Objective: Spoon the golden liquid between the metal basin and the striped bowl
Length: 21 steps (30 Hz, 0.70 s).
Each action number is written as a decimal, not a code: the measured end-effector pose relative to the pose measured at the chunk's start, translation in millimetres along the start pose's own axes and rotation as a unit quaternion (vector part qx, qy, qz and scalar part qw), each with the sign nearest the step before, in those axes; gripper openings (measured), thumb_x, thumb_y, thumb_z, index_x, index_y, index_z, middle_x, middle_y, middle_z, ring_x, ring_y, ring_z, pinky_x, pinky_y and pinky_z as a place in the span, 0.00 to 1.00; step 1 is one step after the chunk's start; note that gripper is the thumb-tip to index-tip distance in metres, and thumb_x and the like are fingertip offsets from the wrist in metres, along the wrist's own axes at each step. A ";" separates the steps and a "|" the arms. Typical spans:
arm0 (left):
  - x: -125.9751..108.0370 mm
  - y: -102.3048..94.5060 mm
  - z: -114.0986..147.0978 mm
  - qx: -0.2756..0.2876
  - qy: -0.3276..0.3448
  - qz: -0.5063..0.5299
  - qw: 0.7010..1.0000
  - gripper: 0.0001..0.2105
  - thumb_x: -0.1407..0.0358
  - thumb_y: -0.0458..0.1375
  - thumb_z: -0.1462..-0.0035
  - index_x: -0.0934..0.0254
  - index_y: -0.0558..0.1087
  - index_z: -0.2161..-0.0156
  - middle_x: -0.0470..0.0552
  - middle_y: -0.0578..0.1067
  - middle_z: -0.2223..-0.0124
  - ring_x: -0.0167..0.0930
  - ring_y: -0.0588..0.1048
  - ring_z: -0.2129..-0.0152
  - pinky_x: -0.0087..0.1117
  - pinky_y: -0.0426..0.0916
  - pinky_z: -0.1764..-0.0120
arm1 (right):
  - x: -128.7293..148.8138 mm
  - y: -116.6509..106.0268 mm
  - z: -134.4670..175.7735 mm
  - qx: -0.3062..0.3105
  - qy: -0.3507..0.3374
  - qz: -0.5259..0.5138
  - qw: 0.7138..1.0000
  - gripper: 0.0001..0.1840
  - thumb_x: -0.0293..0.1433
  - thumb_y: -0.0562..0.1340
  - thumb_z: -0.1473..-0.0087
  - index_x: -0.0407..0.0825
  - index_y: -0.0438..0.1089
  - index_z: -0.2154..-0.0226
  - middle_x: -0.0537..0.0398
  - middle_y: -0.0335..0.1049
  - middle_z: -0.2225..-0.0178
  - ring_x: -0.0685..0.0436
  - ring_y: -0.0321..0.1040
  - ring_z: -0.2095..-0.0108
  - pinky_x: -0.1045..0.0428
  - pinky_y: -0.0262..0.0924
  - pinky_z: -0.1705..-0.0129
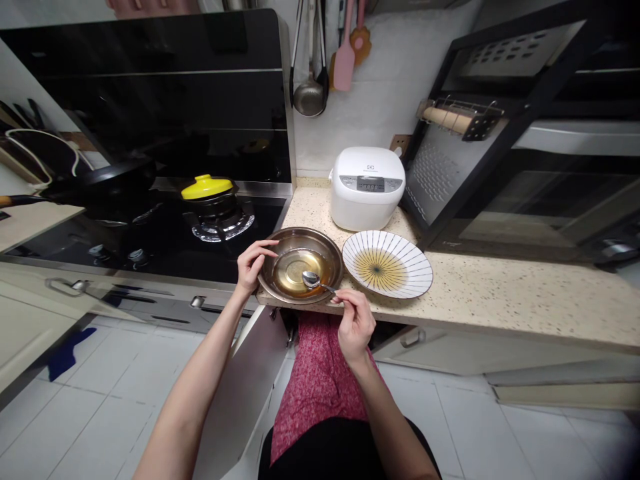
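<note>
A wide steel bowl (332, 251) sits near the counter's front edge, with shallow yellowish liquid in its bottom. My left hand (249, 267) grips the bowl's left rim, its fingers reaching over the edge. Pinched between the thumb and fingers of my right hand (356, 325) is the handle of a metal spoon (311, 279). The spoon's head is over the liquid inside the bowl; whether it touches the liquid I cannot tell. Close by on the right lies a white oval plate (414, 265) with dark radiating lines and a yellow-brown centre.
Behind the plate stands a white rice cooker (367, 200). On the left, a gas hob (165, 240) carries a pot with a yellow lid (207, 187) and a dark pan (120, 180). A cabinet door (250, 380) hangs open below the counter. A black rack (440, 133) rises at right.
</note>
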<state>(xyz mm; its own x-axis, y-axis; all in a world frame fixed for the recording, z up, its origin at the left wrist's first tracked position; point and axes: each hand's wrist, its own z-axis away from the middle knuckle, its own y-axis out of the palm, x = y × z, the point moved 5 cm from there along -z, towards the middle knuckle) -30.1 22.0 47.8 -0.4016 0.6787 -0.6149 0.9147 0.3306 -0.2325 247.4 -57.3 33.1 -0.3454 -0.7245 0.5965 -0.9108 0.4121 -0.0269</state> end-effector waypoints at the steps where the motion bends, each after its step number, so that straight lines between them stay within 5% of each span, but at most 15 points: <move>1: -0.1 0.0 0.0 -0.001 -0.001 0.000 1.000 0.22 0.49 0.53 0.31 0.61 0.81 0.65 0.58 0.83 0.50 0.44 0.80 0.53 0.48 0.73 0.48 | -0.1 0.2 -0.1 0.000 0.001 0.000 1.000 0.12 0.23 0.56 0.33 0.50 0.74 0.62 0.55 0.78 0.68 0.47 0.77 0.68 0.51 0.73 0.62; 21: 2.0 -0.1 0.7 -0.001 0.004 0.010 1.000 0.21 0.51 0.53 0.31 0.62 0.82 0.65 0.58 0.83 0.50 0.43 0.80 0.53 0.48 0.72 0.47 | -1.0 3.9 -1.0 0.013 0.011 -0.015 1.000 0.12 0.22 0.57 0.33 0.50 0.74 0.62 0.57 0.76 0.68 0.50 0.75 0.68 0.53 0.71 0.62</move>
<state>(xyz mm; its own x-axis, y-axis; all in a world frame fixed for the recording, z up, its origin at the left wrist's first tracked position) -31.0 22.8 46.1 -0.3845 0.6904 -0.6128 0.9221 0.3188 -0.2194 244.4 -54.4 33.2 -0.3124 -0.7240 0.6150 -0.9263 0.3757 -0.0283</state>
